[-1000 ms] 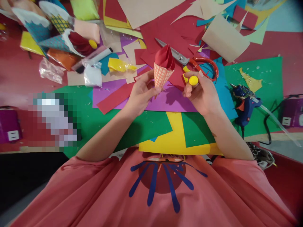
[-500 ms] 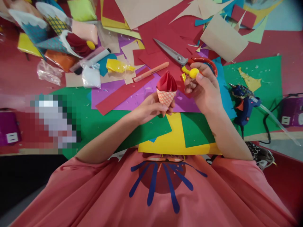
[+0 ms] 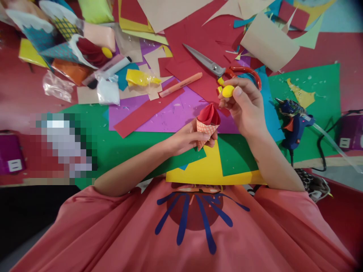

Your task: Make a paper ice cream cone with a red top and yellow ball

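Observation:
My left hand (image 3: 187, 139) is closed round a paper ice-cream cone (image 3: 206, 128), an orange grid-patterned cone with folded red paper on top. It holds the cone over the green and yellow sheets near my chest. My right hand (image 3: 246, 107) pinches a small yellow ball (image 3: 227, 91) between thumb and fingers, just above and right of the cone. The ball and the cone are apart.
Red-handled scissors (image 3: 215, 68) and an orange marker (image 3: 181, 84) lie behind my hands on red paper. A blue glue gun (image 3: 293, 120) with a cord rests at the right. Finished paper cones (image 3: 65, 47), plastic bags and coloured paper scraps crowd the back left.
My left hand has brought the cone down and toward my body. My right hand with the yellow ball has stayed near the scissors' handle, shifting slightly.

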Available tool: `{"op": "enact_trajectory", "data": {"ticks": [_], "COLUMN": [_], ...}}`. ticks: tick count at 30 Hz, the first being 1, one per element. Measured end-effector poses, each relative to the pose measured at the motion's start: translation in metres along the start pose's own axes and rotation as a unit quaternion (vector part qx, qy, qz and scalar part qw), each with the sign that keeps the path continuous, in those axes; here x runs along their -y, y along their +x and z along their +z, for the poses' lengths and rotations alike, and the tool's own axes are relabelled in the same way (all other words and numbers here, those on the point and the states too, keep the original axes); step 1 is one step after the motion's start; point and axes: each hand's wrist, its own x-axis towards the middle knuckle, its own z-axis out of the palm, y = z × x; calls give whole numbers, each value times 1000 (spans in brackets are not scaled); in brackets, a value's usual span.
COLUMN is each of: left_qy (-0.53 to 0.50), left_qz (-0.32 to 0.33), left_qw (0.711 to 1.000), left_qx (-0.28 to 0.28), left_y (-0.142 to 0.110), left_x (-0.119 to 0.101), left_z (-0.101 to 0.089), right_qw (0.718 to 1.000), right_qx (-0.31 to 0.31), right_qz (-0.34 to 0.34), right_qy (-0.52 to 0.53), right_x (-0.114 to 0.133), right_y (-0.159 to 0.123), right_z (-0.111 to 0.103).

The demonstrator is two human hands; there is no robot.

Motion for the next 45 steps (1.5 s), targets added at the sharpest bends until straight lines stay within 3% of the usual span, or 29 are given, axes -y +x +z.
{"op": "enact_trajectory", "data": {"ticks": [5,13,18,32,40,45], "left_qy": [8,28,25,37,62,44], "left_qz": [-3,-8,-17,-8,-18,-10], "left_qw": [1000,1000,999,999,998,999], "left_qx": [-1,-6,-9,5,2,6], "left_y": [1,0,0,0,0,0], "left_x": [2,3,2,1,0,-1], "left_z": [1,0,2,2,2,1], "right_qw": [999,996,996,993,988,990], "right_qx": [22,3,11,9,16,14], "right_qz": [-16,-4,-41,-51,-77,-54], "right_qy": [16,-85,-82,-110,-134,-128], "right_x": [1,-1,-10,-12,-6,0], "right_y": [-3,-3,1,-1,-2,-8], "right_z": [4,2,-2,-1,1,5]}}
